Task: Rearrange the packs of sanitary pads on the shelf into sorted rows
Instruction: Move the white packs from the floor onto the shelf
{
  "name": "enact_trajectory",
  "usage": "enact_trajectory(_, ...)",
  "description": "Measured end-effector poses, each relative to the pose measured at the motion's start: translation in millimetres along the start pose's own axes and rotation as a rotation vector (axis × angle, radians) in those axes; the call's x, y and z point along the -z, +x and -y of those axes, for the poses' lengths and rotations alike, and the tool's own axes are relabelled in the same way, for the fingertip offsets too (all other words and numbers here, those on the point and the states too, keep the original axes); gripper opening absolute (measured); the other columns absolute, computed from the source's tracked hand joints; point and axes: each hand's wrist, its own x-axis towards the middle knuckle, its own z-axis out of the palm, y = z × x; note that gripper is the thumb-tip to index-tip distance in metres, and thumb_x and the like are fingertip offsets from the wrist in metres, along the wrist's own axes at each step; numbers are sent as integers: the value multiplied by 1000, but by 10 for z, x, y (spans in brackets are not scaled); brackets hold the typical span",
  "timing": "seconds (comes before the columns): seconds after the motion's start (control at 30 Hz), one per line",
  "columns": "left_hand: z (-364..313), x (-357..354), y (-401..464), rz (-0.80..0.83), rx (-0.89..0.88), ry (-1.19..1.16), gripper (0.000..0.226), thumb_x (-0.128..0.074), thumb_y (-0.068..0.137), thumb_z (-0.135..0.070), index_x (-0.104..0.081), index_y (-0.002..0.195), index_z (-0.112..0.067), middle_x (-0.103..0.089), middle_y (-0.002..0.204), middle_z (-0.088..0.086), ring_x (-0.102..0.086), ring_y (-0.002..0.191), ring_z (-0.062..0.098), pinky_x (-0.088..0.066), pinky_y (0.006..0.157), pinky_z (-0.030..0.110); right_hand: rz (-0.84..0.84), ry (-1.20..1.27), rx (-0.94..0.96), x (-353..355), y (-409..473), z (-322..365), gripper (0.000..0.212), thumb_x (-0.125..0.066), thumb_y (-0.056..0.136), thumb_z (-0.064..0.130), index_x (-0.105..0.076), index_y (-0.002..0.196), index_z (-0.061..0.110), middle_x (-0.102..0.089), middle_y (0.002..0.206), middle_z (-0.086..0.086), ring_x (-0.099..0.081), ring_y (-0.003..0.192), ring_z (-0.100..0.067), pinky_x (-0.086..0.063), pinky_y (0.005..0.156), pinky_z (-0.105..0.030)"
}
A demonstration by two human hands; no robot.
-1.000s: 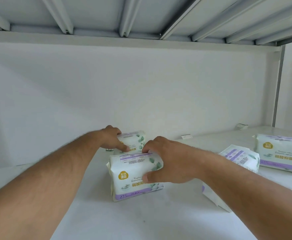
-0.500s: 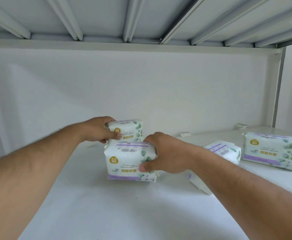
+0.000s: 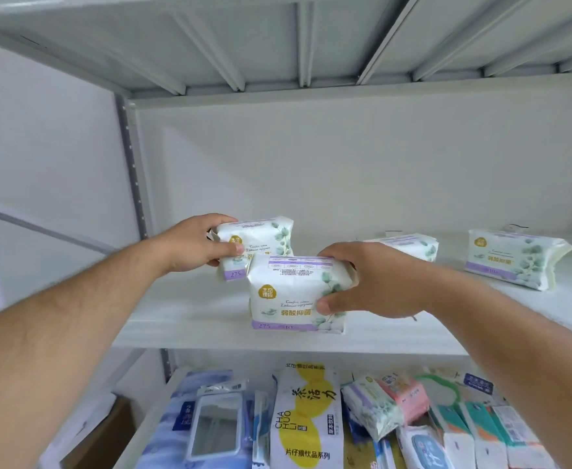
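Change: compared with a moment ago, both held packs sit nearer the shelf's left end and front edge, one directly behind the other; I judge a first row is forming at the left.
Front pack (image 3: 294, 292): stands upright near the front lip of the white shelf (image 3: 189, 319), label facing out.
Right hand (image 3: 369, 282): grips the front pack's right side, fingers over its top edge, thumb on its face.
Back pack (image 3: 257, 245): upright just behind and left of the front pack, apparently touching it.
Left hand (image 3: 196, 243): holds the back pack's left end, thumb in front, fingers curled over the top.
Loose packs: one flat pack (image 3: 409, 245) behind the right hand, another tilted pack (image 3: 514, 258) well to the right, both unsorted.
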Motion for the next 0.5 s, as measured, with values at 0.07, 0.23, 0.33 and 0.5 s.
enact_trajectory(0.07, -18, 33, -313, 6, 31, -5, 44, -76, 84, -20, -60, 126, -24, -70, 109, 0, -70, 88, 12, -58, 71, 19, 12, 5, 11, -9, -204, 84, 58, -78, 70, 64, -55, 119, 42, -64, 102, 17, -61, 90, -4, -53, 79, -30)
enact_trajectory(0.23, 4, 114, -957, 14, 42, -22, 44, -77, 83, -20, -61, 124, -25, -73, 106, -1, -72, 93, 16, -59, 82, 29, 6, 8, -5, -51, -692, 360, 65, -77, 69, 66, -53, 124, 41, -62, 105, 22, -59, 93, 2, -47, 77, -20)
enact_trajectory(0.33, 54, 142, -1235, 29, 37, -30, 49, -79, 81, -21, -59, 126, -24, -72, 107, -2, -71, 95, 17, -59, 85, 34, 22, 21, -44, -156, -939, 529, 66, -77, 69, 66, -52, 126, 41, -62, 105, 23, -59, 93, 3, -48, 80, -22)
enact_trajectory(0.5, 232, 112, -1687, 47, 37, -55, 55, -81, 78, -25, -55, 126, -22, -69, 110, -2, -71, 94, 17, -59, 81, 35, 61, 47, -100, -418, -1331, 785, 66, -78, 66, 68, -56, 122, 42, -66, 100, 24, -62, 87, 4, -50, 78, -23)
